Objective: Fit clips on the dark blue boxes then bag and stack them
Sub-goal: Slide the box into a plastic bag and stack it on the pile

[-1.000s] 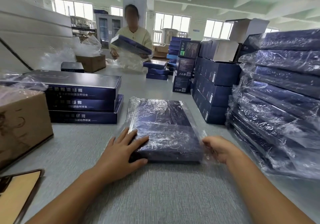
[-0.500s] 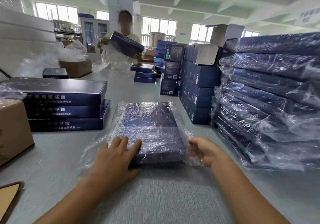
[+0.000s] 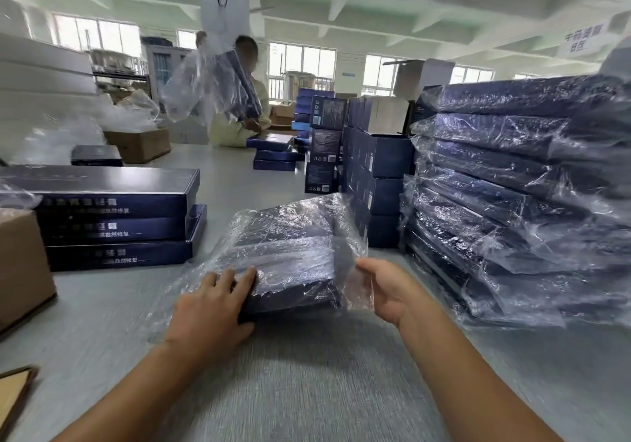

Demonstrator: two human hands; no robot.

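The dark blue box (image 3: pixel 290 264) is lying flat inside a crinkled clear plastic bag (image 3: pixel 348 233). The left hand (image 3: pixel 211 308) is pressing straight fingers on its near corner. The right hand (image 3: pixel 386 291) is pinching the bag's loose edge.

Head view, forward-down, close over table (image 3: pixel 307 390)
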